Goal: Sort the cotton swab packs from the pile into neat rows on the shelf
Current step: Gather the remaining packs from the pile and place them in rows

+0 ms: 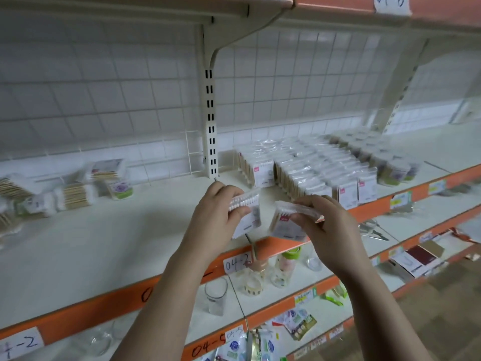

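My left hand [218, 212] grips one clear cotton swab pack [248, 213] above the front of the white shelf [104, 246]. Just to its right, my right hand [322, 225] holds a second swab pack [289, 222] by its top edge. Both packs hang in the air, tilted, close together over the shelf's orange front strip. Behind them stand neat rows of swab packs [307, 173], upright and running back to the right. A loose pile of swab packs [65, 194] lies at the left of the shelf.
Round swab tubs [393, 170] stand right of the rows, one more tub [121, 188] by the pile. A slotted upright post [210, 131] and wire grid back the shelf. Lower shelves hold glasses [214, 295], bottles [286, 264] and packets. Another shelf [156, 9] hangs overhead.
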The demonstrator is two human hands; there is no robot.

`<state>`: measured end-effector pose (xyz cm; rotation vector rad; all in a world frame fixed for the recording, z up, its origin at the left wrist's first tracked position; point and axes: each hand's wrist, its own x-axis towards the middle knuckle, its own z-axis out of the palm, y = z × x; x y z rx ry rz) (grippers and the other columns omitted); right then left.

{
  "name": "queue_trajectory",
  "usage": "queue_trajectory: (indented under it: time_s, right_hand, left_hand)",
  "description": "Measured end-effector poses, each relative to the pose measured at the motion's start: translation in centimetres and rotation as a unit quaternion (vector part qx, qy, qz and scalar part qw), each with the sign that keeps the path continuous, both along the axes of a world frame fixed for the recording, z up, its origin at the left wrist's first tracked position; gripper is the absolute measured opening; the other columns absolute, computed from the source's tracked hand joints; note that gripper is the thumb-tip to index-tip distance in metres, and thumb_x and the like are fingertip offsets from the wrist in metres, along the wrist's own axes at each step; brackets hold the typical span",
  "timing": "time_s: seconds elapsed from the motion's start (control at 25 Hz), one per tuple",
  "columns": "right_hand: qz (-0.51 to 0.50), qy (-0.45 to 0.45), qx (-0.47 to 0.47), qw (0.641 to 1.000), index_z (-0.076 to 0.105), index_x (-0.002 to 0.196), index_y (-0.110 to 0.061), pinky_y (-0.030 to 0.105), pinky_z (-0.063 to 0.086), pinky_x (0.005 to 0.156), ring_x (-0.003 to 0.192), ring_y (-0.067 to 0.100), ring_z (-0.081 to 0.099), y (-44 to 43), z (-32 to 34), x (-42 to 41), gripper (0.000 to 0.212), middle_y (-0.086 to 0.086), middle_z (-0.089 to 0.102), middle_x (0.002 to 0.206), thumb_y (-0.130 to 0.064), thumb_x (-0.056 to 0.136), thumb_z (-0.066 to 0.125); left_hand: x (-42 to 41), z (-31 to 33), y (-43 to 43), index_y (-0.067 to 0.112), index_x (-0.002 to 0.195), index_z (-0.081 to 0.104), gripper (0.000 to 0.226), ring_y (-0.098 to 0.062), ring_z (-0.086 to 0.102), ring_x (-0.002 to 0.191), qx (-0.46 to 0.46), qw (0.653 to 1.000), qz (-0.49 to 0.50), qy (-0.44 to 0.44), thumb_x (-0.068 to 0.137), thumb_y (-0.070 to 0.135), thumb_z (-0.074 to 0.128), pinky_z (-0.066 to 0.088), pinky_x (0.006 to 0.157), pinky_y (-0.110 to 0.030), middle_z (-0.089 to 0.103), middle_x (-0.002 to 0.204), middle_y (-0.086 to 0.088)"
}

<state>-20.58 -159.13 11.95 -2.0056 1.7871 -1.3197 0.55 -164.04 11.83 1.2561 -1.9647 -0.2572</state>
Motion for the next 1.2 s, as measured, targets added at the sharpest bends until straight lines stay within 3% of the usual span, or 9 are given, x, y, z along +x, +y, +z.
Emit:
queue_trajectory:
  time_s: [0.16,0.32,0.44,0.56,0.72,0.84,1.0,1.2]
  right_hand:
    - [0.019,0.003,-0.008,1.0,0.066,0.102,-0.021,0.002,0.034,0.07,0.084,-0.012,0.051,-3.1,0.5,-1.6,0.02,-0.013,0.061,0.093,-0.015,0.083,0.069]
    - [0.036,0.008,-0.011,0.999,0.067,0.102,-0.022,0.002,0.035,0.07,0.085,-0.014,0.051,-5.7,0.7,-2.7,0.021,-0.021,0.059,0.092,-0.016,0.082,0.07]
    - [0.036,-0.009,-0.001,0.999,0.066,0.102,-0.026,0.007,0.038,0.067,0.082,-0.005,0.056,-7.7,0.6,-3.2,0.02,-0.02,0.062,0.092,-0.019,0.083,0.07]
    - [0.034,-0.031,-0.002,0.999,0.066,0.101,-0.028,0.016,0.044,0.07,0.087,0.002,0.06,-9.5,0.7,-4.0,0.019,-0.018,0.064,0.094,-0.02,0.083,0.069]
    - [0.042,-0.037,0.009,0.998,0.066,0.099,-0.032,0.019,0.046,0.07,0.087,0.002,0.06,-10.8,0.5,-4.5,0.018,-0.018,0.064,0.094,-0.031,0.082,0.065]
    - [0.064,-0.031,0.02,0.997,0.065,0.098,-0.035,0.017,0.045,0.07,0.089,0.0,0.059,-11.6,0.2,-4.7,0.021,-0.022,0.062,0.093,-0.036,0.077,0.062]
    - [0.103,-0.031,0.029,0.994,0.065,0.099,-0.034,0.014,0.044,0.069,0.088,-0.001,0.058,-12.6,0.0,-5.2,0.021,-0.024,0.061,0.094,-0.026,0.081,0.071]
    - [0.143,-0.035,0.034,0.989,0.066,0.1,-0.032,0.02,0.045,0.07,0.09,0.002,0.058,-13.6,0.1,-6.5,0.019,-0.022,0.062,0.094,-0.027,0.082,0.071]
  left_hand:
    - [-1.7,-0.7,-3.9,0.019,0.107,0.06,0.019,-0.006,0.048,0.09,0.007,1.0,0.002,0.004,0.089,0.024,0.063,0.033,0.075,-0.013,0.048,0.104,0.008]
    - [-3.4,-1.5,-8.4,0.019,0.104,0.062,0.022,-0.006,0.05,0.091,0.019,1.0,0.008,0.017,0.084,0.019,0.07,0.032,0.077,-0.004,0.05,0.103,0.008]
    - [-4.6,-1.8,-11.4,0.018,0.104,0.067,0.026,-0.006,0.055,0.089,0.034,0.998,-0.008,0.05,0.079,0.015,0.074,0.031,0.077,0.0,0.054,0.104,0.005]
    - [-5.7,-1.8,-13.9,0.016,0.105,0.068,0.027,0.005,0.055,0.084,0.054,0.996,-0.033,0.067,0.08,0.015,0.075,0.033,0.075,0.001,0.055,0.105,0.003]
    - [-7.1,-2.2,-16.3,0.013,0.105,0.066,0.031,-0.006,0.052,0.094,0.069,0.995,-0.03,0.073,0.077,0.02,0.077,0.03,0.078,0.003,0.057,0.106,0.0]
    - [-8.0,-2.6,-17.5,0.014,0.102,0.065,0.029,-0.012,0.056,0.097,0.086,0.994,-0.02,0.061,0.076,0.017,0.077,0.037,0.079,-0.008,0.059,0.103,0.0]
    - [-8.7,-3.0,-17.9,0.012,0.097,0.066,0.028,-0.016,0.058,0.092,0.102,0.994,0.002,0.045,0.072,0.017,0.077,0.045,0.078,-0.027,0.061,0.097,-0.003]
    - [-9.2,-3.1,-18.5,0.008,0.095,0.069,0.029,-0.02,0.059,0.088,0.088,0.995,0.034,0.031,0.07,0.018,0.08,0.044,0.075,-0.029,0.062,0.092,-0.004]
